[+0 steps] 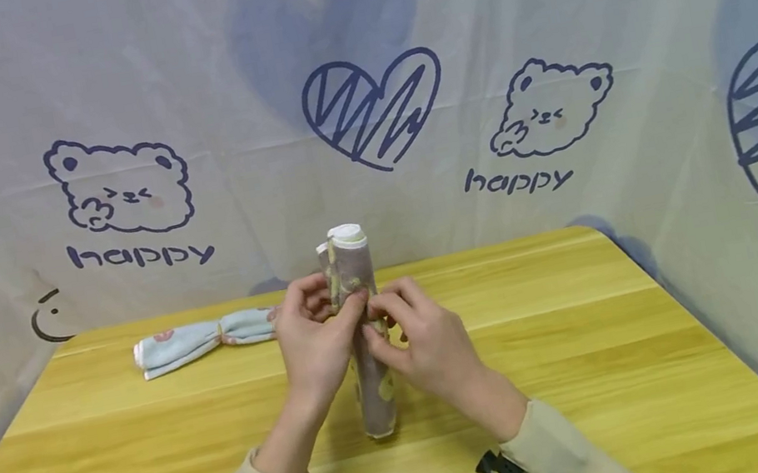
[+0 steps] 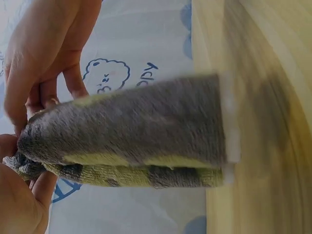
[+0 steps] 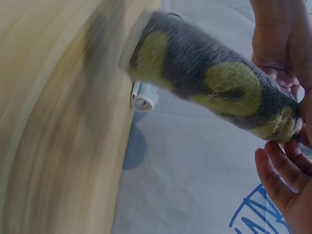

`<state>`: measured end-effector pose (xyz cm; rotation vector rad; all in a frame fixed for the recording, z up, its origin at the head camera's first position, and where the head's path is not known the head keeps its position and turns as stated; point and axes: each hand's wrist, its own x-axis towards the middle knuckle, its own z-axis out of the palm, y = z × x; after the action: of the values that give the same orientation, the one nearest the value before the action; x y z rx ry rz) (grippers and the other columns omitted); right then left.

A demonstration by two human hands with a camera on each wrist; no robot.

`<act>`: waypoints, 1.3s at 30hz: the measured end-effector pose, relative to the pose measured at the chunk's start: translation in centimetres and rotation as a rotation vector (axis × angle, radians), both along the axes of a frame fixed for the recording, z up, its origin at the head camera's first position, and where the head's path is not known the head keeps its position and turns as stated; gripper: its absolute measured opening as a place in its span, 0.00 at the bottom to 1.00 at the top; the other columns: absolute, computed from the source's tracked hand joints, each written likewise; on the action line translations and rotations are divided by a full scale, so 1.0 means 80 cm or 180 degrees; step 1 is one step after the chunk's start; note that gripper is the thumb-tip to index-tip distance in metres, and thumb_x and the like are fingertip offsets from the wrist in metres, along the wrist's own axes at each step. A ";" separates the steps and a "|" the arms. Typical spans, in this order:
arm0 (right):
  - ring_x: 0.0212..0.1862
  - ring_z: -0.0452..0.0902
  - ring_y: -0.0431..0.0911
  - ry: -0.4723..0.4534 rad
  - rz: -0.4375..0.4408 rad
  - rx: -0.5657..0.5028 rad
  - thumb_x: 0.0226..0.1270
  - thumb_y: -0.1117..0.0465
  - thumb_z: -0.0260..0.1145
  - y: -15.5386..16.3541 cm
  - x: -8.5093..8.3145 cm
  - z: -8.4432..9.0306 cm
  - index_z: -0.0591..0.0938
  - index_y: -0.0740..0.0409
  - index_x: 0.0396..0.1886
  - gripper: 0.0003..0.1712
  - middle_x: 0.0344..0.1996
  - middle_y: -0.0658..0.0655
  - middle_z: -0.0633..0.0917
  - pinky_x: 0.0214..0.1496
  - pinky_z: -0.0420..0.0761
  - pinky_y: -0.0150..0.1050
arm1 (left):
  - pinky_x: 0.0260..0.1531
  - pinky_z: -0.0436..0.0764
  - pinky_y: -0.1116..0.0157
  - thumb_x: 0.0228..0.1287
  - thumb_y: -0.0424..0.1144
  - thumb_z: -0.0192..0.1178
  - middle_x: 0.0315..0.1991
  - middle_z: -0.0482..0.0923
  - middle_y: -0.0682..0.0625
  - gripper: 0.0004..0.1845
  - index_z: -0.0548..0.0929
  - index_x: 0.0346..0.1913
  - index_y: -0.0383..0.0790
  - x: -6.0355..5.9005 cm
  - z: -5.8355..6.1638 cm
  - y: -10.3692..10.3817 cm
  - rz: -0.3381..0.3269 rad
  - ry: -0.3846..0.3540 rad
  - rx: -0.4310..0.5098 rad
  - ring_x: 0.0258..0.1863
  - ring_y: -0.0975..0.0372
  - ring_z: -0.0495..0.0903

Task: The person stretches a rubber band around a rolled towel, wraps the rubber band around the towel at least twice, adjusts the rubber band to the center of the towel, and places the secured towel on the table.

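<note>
A grey towel with yellow patches, rolled up with white edges [image 1: 375, 389], stands nearly upright in front of me. My left hand [image 1: 317, 340] grips it around its middle, the thumb lying across its front. From the other side my right hand [image 1: 431, 337] pinches at the same middle part with thumb and fingertips. In the left wrist view the towel [image 2: 136, 126] narrows where the fingers of both hands meet. The right wrist view shows its lower half [image 3: 214, 73] slanting over the table; cannot tell whether a band lies under the fingers.
A light blue rolled towel [image 1: 181, 345], drawn in at its middle by a thin band [image 1: 219, 332], lies at the back left of the wooden table [image 1: 563, 373]. A cloth backdrop [image 1: 245, 167] with printed bears and hearts hangs behind and at the sides.
</note>
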<state>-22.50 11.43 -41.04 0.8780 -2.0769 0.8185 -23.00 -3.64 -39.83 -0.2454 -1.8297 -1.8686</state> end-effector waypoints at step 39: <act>0.28 0.72 0.41 0.0104 0.0084 0.0130 0.60 0.57 0.77 -0.010 0.005 -0.011 0.77 0.56 0.38 0.17 0.40 0.56 0.73 0.23 0.73 0.27 | 0.33 0.89 0.66 0.64 0.23 0.68 0.37 0.86 0.47 0.18 0.75 0.54 0.28 -0.005 0.011 -0.013 -0.0115 -0.0081 0.0772 0.32 0.64 0.88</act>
<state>-22.07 10.65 -41.91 0.9365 -2.0641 0.7729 -23.40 -4.70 -38.99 -0.1701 -1.6043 -2.1042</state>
